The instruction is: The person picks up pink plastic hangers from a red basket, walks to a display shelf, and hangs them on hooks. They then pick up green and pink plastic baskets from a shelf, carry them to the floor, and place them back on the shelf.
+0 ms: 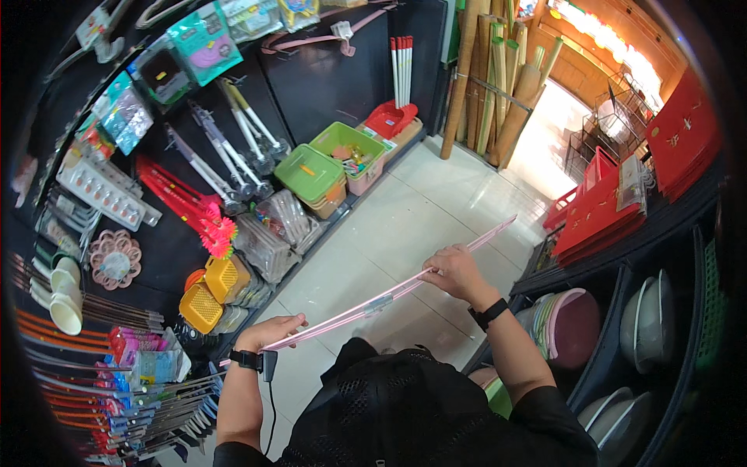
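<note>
A long, thin pink bar-shaped article (402, 287), with doubled rails and a grey clip-like piece (378, 305) at its middle, slants across the aisle in front of my body. My right hand (455, 271) pinches it between thumb and fingers right of the middle, and its far end sticks out beyond. At the lower end my left hand (274, 333) supports it, thumb raised and the rails lying across the fingers. The end runs past my left wrist. Each wrist wears a black band, and the left one carries a small black device (269, 366) with a cable.
A dark display wall at left holds packaged goods, brushes (216, 230) and mops. Along its foot stand yellow baskets (201, 306) and green bins (312, 175). Right shelves hold basins (645, 327) and red goods (607, 210). Rolled mats (496, 87) stand ahead on the tiled floor (350, 251).
</note>
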`<state>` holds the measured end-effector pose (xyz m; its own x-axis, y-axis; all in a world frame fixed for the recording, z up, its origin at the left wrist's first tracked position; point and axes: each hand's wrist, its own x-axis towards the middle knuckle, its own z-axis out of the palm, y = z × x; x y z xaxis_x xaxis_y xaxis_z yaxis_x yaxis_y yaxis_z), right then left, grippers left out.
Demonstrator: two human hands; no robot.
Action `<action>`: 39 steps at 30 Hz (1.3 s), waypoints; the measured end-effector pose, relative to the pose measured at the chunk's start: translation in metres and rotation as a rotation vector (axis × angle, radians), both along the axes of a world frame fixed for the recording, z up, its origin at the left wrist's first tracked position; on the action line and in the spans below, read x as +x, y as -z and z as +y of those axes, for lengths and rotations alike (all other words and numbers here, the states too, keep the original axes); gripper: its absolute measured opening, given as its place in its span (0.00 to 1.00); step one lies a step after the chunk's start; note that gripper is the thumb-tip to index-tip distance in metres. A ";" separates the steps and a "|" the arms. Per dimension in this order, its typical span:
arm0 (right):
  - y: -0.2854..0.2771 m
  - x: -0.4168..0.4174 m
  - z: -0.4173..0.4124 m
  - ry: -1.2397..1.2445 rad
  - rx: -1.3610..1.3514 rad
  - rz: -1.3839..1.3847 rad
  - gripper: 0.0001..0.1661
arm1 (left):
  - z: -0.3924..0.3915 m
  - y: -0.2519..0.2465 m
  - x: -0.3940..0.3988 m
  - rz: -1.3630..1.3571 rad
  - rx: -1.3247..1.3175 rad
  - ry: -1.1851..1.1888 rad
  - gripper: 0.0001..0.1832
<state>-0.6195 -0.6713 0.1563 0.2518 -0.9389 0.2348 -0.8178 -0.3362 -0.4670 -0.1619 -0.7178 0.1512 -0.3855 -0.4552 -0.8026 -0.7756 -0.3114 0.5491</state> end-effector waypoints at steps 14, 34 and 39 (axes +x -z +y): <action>0.017 -0.081 -0.077 0.184 0.150 0.144 0.08 | -0.150 0.050 -0.108 -0.011 -0.906 -0.050 0.10; 0.055 -0.271 -0.264 0.452 0.482 -1.963 0.20 | -0.289 -0.048 -0.325 0.215 -1.474 0.105 0.06; 0.054 -0.319 -0.339 0.533 0.575 -1.927 0.12 | -0.301 -0.044 -0.377 0.216 -1.440 0.083 0.06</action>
<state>-0.9381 -1.0100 0.1019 -0.1611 -0.8665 -0.4725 0.7857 0.1771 -0.5926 -0.5386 -1.0192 0.1950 -0.5018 -0.7692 0.3957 -0.6269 0.6386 0.4463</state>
